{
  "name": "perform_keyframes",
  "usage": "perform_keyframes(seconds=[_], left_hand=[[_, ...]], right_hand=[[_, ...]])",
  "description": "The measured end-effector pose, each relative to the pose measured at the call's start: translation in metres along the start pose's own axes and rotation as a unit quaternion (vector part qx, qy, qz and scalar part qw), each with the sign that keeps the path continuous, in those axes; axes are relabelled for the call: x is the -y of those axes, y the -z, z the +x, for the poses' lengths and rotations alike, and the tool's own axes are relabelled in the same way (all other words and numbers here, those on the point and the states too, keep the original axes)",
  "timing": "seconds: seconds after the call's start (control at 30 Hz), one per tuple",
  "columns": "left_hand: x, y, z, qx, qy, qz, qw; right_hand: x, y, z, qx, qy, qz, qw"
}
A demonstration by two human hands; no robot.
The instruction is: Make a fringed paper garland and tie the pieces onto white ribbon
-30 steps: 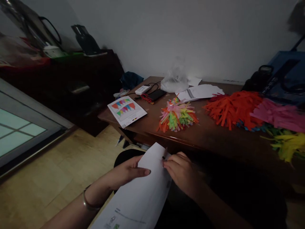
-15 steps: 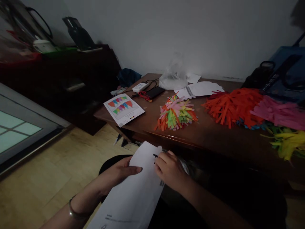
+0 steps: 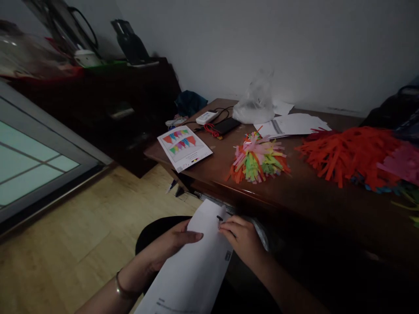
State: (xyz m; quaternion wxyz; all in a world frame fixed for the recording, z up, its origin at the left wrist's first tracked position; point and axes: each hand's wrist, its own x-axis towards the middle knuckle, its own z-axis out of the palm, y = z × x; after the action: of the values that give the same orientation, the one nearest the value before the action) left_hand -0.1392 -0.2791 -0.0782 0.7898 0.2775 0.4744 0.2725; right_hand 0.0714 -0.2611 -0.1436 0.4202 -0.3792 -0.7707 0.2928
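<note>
A long white paper sheet (image 3: 193, 266) with small dark print lies slanted over my lap. My left hand (image 3: 178, 242) grips its left side, thumb flat on top and fingers tucked underneath. At the upper right edge, my right hand (image 3: 244, 237) is closed, its fingertips pinching the paper beside a small dark mark. Whether something small sits between those fingertips is hidden. On the table in front stands a tassel bundle of colourful paper strips (image 3: 258, 161). A printed card (image 3: 185, 148) showing coloured bunting lies to its left.
The brown table (image 3: 209, 174) also carries a clear plastic bag (image 3: 253, 107), white papers (image 3: 291, 125), a black power bank (image 3: 227, 126) with a red cable, and a white device (image 3: 207, 117). Orange fringed strips (image 3: 353, 152) lie at right. A dark cabinet (image 3: 131, 100) stands left.
The view has swung left, so everything sits farther right in it. Both hands stay on the paper; the right fingers have shifted slightly along its edge.
</note>
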Motion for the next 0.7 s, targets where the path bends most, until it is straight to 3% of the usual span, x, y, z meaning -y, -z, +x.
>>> perform_keyframes(seconds=[0.3, 0.43, 0.53, 0.7], left_hand=[[0.003, -0.002, 0.011, 0.006, 0.005, -0.036, 0.999], [0.003, 0.007, 0.014, -0.020, 0.022, -0.034, 0.999], [0.002, 0.029, 0.010, -0.091, 0.027, -0.031, 0.995], [0.005, 0.064, -0.003, -0.176, 0.022, -0.042, 0.983]], right_hand=[[-0.004, 0.004, -0.006, 0.039, -0.001, -0.002, 0.999], [-0.013, -0.004, -0.016, 0.030, -0.035, 0.034, 0.998], [-0.037, 0.000, -0.033, 0.011, -0.116, 0.051, 0.992], [-0.111, 0.014, -0.068, 0.038, -0.210, 0.012, 0.977]])
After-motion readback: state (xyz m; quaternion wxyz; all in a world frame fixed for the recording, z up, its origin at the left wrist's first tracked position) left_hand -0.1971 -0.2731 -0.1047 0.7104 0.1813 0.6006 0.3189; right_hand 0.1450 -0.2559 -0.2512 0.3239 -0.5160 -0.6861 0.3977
